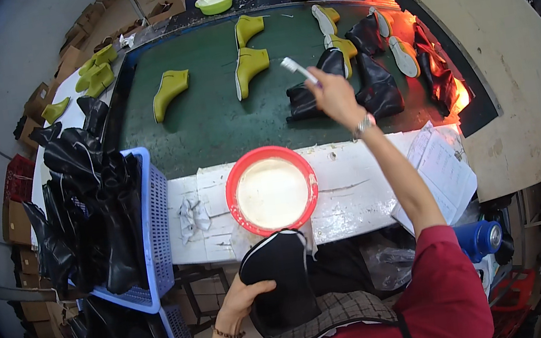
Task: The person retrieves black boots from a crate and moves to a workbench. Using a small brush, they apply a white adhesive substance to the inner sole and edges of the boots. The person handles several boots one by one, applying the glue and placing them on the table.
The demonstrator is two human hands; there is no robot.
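Left hand [242, 299] grips black boot [281, 271] at six o'clock, right hand [335, 96] grasps brush [298, 69] — we judge laid-out boots [381, 92] at two done, blue basket [159, 229] at nine pending

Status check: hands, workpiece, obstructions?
Left hand gripping black boot upper. Right hand holding toothbrush over green belt. Red basin of white paste just beyond upper. Nothing visibly blocking hands.

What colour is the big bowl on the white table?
The bowl is red. It shows best in the head view.
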